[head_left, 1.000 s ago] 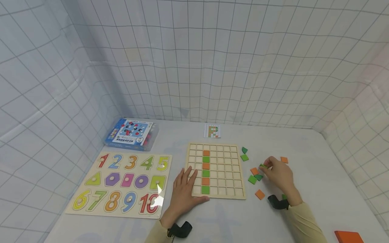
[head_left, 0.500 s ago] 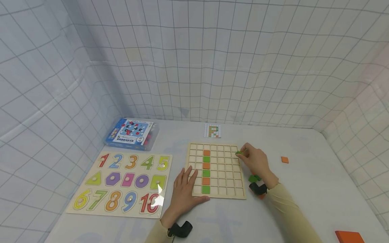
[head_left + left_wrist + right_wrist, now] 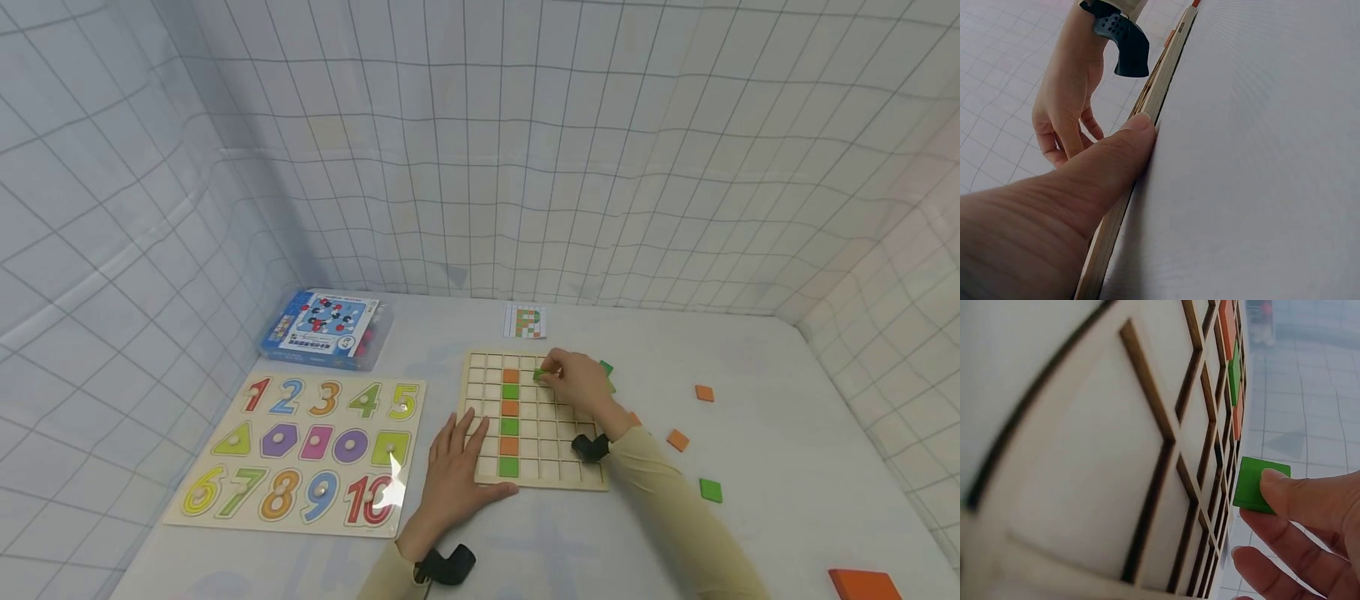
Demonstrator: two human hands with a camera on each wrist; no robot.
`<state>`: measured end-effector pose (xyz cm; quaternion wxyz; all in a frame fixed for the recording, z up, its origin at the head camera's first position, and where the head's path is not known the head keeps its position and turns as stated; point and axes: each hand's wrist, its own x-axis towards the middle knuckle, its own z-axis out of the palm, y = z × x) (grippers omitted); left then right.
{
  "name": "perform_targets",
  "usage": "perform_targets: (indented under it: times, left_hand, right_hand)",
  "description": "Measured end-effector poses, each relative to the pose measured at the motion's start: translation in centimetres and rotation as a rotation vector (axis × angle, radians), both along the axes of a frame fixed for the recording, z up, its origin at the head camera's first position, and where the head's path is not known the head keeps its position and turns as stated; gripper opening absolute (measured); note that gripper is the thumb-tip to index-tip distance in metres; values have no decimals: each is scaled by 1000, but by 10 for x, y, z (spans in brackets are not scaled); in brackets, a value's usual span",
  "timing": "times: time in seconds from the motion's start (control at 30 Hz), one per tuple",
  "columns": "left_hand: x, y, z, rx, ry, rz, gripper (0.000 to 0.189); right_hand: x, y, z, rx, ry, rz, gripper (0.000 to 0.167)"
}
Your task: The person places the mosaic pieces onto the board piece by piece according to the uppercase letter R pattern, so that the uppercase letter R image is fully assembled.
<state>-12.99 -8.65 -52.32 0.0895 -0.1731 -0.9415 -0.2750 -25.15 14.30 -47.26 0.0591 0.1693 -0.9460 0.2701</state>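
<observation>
A wooden grid board (image 3: 555, 482) lies in the middle of the table, with one column of alternating orange and green tiles (image 3: 510, 426) in it. My left hand (image 3: 453, 475) rests on its near left corner, fingers extended; in the left wrist view the thumb (image 3: 1113, 156) touches the board's side edge. Over the upper part of the grid, my right hand (image 3: 583, 385) pinches a green square tile (image 3: 1254, 484) between thumb and finger. In the right wrist view this tile is held tilted above the cells, apart from the board.
Loose tiles lie to the right: orange (image 3: 705, 393), another orange (image 3: 678, 440) and green (image 3: 711, 490); others are partly behind the right arm. A pattern card (image 3: 525, 322) lies behind the board. Leftward are a number puzzle (image 3: 251, 465) and a blue box (image 3: 322, 329). An orange block (image 3: 864, 583) sits front right.
My right hand has moved left from the loose tiles to above the grid, carrying the green tile. Loose tiles on the right have come into view. My left hand has stayed in place.
</observation>
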Motion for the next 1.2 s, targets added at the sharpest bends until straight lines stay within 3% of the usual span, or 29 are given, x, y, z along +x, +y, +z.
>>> perform_targets:
  times: [0.57, 0.83, 1.03, 1.2]
  left_hand:
    - [-1, 0, 2, -2, 4, 2, 101]
    - [-1, 0, -1, -5, 11, 1, 101]
    - [-1, 0, 0, -6, 14, 4, 101]
    - [0, 0, 0, -10, 7, 7, 101]
  right_hand:
    - [-10, -21, -2, 19, -59, -14, 7]
    - [-9, -20, -1, 125, -68, -21, 12]
    - [-6, -16, 0, 176, -46, 26, 17]
    - [-1, -7, -3, 238, 11, 139, 25]
